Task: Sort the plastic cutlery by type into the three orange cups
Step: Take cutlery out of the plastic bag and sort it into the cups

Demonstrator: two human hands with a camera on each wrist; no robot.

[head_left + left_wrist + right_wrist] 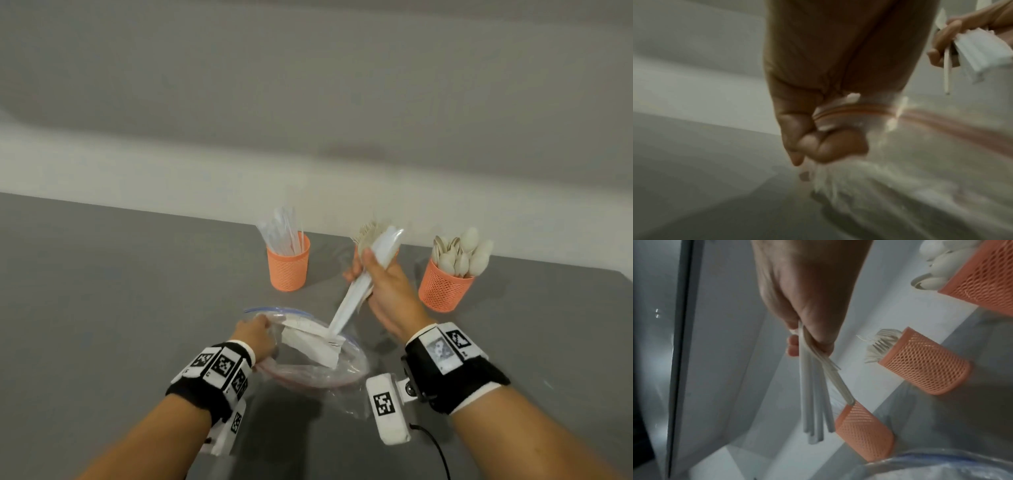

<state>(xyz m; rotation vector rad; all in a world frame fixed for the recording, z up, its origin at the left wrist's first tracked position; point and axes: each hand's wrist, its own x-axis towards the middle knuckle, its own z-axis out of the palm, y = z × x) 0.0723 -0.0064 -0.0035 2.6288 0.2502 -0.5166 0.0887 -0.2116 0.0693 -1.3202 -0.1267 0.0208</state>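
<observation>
Three orange mesh cups stand along the far table edge. The left cup holds knives, and the right cup holds spoons. The middle cup holds forks and is mostly hidden behind my right hand in the head view. My right hand grips a bundle of several white cutlery pieces, lifted above the bag; their type is unclear. In the right wrist view the handles hang from my fingers. My left hand pinches the rim of a clear zip bag.
The bag lies on the grey table in front of the cups, and a white paper label shows in it. Its red zip strip runs past my left fingers. A pale wall rises behind the table edge.
</observation>
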